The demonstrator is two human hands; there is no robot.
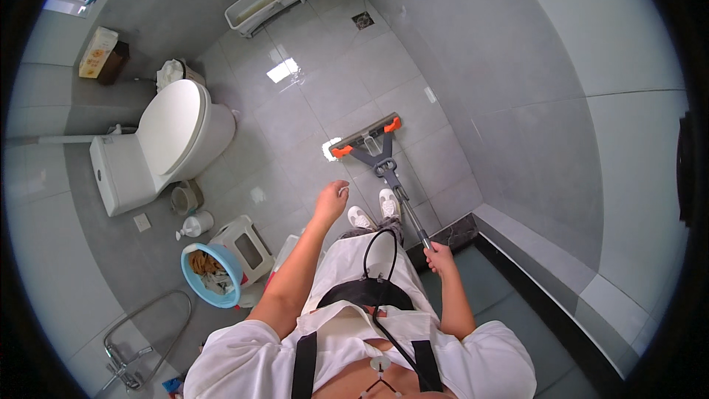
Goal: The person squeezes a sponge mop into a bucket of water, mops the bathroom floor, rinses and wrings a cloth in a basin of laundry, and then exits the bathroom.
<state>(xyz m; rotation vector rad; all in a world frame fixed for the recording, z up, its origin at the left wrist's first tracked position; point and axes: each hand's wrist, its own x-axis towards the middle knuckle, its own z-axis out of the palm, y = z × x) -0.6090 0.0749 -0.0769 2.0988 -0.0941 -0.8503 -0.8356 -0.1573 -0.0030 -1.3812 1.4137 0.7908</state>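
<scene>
Mop head lies on the tiled floor, ahead of my shoes, nearer the floor's right edge than its far edge. Fingers of my right hand closed round its pole; those of my left hand loosely curled, apparently empty. Risks: one-handed hold, so the head could twist if an end catches the right wall. White patch at the head's left end: foam or glare, cannot tell; if wet, soles may slip. A wide leftward swing might bump the toilet or blue basin.
</scene>
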